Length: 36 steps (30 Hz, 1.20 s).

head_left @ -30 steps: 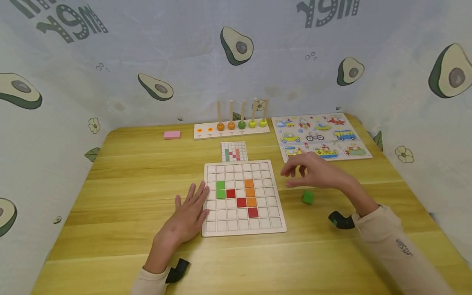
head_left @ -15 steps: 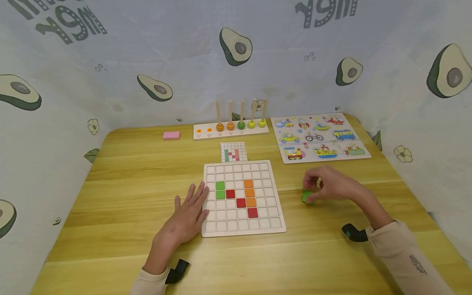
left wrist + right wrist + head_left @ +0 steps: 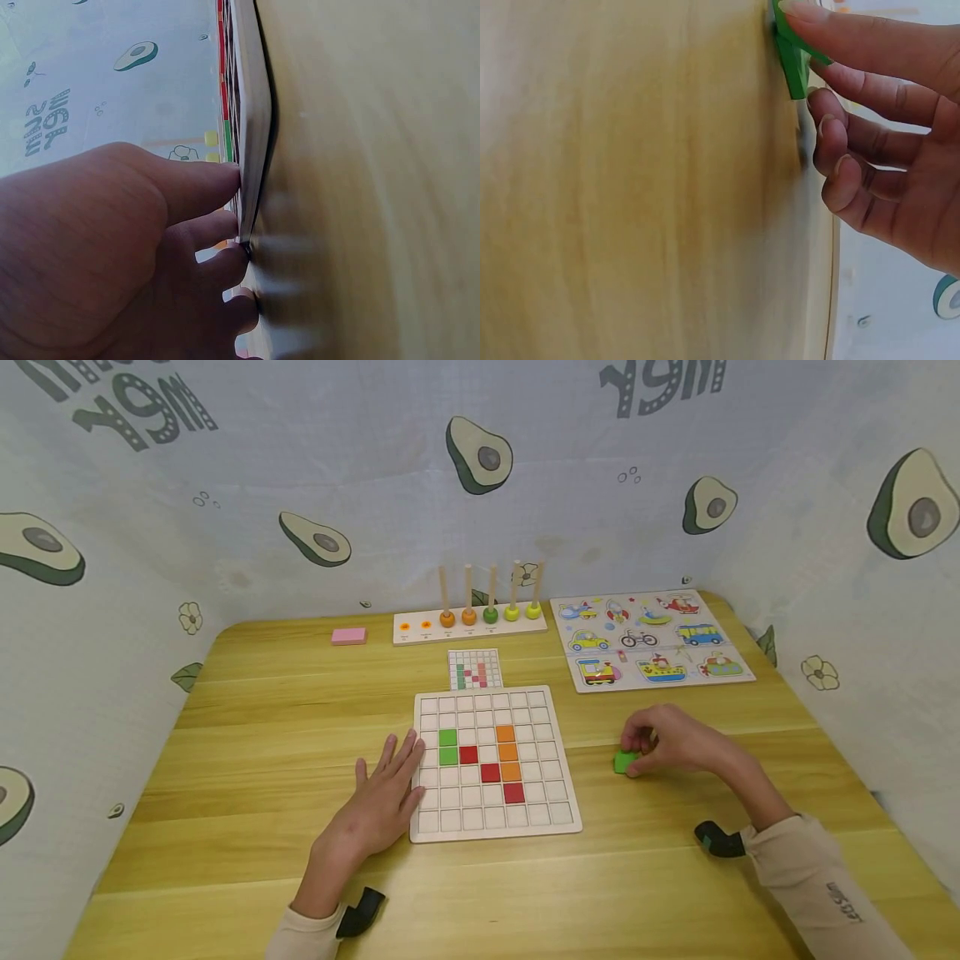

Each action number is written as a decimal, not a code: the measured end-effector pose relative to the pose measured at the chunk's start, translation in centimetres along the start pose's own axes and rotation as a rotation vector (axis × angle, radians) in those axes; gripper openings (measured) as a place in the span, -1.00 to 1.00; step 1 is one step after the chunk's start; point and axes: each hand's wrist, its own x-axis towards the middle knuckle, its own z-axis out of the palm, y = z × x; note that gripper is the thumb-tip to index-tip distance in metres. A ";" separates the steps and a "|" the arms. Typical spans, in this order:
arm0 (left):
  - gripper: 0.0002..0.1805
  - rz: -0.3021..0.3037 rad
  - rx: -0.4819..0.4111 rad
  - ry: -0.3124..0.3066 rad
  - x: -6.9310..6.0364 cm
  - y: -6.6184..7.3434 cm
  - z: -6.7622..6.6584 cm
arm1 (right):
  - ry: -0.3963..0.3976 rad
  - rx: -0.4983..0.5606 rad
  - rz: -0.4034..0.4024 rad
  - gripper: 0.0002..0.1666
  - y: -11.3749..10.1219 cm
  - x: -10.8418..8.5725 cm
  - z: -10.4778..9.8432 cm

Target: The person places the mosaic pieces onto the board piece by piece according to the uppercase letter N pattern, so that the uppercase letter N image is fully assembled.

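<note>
A white grid board (image 3: 480, 827) lies mid-table with green, red and orange square tiles in some of its cells. My left hand (image 3: 380, 797) rests at the board's left edge, fingers spread and fairly straight, thumb touching the rim. To the right of the board, my right hand (image 3: 678, 742) pinches a green tile (image 3: 810, 46) between thumb and forefinger. Another green tile (image 3: 791, 71) seems to lie against the table beneath it, partly covered. The other fingers of that hand curl loosely.
Behind the board lies a small pattern card (image 3: 475, 669). Farther back are a pegged counting stand (image 3: 471, 625), a pink block (image 3: 348, 636) and, at right, a vehicle picture board (image 3: 651, 642). A patterned cloth (image 3: 390, 485) hangs behind the wooden table (image 3: 285, 693).
My right hand has come down and to the right from beside the board to the green tiles, and now pinches one. The left hand has stayed in place.
</note>
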 end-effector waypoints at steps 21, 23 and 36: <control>-0.29 0.006 -0.006 -0.002 -0.2 0.3 -0.3 | 0.001 -0.037 -0.070 -0.91 -0.2 -0.2 -0.6; -0.29 0.006 -0.003 -0.001 -0.2 0.3 -0.3 | 0.002 -0.040 -0.085 -0.92 -0.1 -0.1 -0.7; -0.28 -0.002 0.006 0.002 0.0 0.1 0.0 | 0.002 0.003 -0.078 -0.91 -1.7 0.7 -1.5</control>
